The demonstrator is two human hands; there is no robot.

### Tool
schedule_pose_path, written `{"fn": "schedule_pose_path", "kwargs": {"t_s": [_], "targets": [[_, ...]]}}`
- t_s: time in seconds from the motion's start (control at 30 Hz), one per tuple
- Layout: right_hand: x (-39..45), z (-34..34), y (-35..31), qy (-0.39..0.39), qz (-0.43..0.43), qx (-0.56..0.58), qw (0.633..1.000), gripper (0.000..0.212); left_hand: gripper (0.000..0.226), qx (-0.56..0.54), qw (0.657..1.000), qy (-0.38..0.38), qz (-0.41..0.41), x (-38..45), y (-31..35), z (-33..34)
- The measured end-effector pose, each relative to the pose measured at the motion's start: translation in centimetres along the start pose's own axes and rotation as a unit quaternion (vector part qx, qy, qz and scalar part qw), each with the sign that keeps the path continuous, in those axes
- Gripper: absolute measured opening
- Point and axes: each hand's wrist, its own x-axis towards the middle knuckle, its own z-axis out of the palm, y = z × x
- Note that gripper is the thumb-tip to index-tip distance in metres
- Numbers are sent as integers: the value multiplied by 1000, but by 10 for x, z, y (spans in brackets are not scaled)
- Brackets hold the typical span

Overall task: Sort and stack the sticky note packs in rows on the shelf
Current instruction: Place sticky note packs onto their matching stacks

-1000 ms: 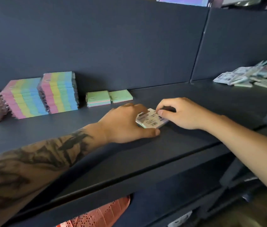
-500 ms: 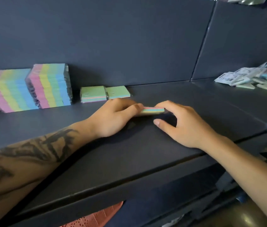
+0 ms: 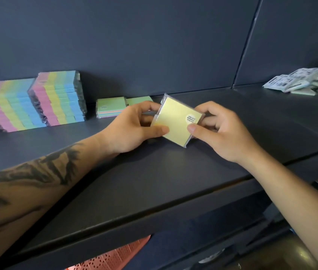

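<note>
Yellow pack tilted, pinched by left hand and right hand; sticker text unreadable.

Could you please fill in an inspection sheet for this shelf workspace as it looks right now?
Surface: dark shelf, bare at the front.
Job's things: yellow pack held tilted above the shelf; two striped stacks at rear left; two flat green packs beside them.
Clutter: loose pile of packs at far right, unsorted.
Grippers: left hand and right hand both pinch the yellow pack, thumbs on its face.
Cables: nothing seen.
Surroundings: dark back panel; perforated red item below the shelf.
</note>
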Motion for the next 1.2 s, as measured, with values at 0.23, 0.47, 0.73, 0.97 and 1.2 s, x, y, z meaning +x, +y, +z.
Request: {"fn": "schedule_pose_path", "kwargs": {"t_s": [0.23, 0.47, 0.73, 0.97, 1.2], "targets": [[0, 1, -3, 23, 4, 34, 999, 21, 36, -35, 998, 34, 29, -4, 6, 5], [-2, -9, -6, 9, 31, 126, 991, 41, 34, -187, 981, 38, 21, -10, 17, 31], [-3, -6, -7, -6, 25, 125, 992, 32, 8, -103, 993, 46, 41, -9, 15, 24], [-5, -11, -4, 36, 17, 186, 982, 14, 29, -100, 993, 58, 22, -11, 18, 26], [-6, -9, -5, 43, 5, 156, 987, 10, 22, -143, 987, 78, -5, -11, 14, 24]]}}
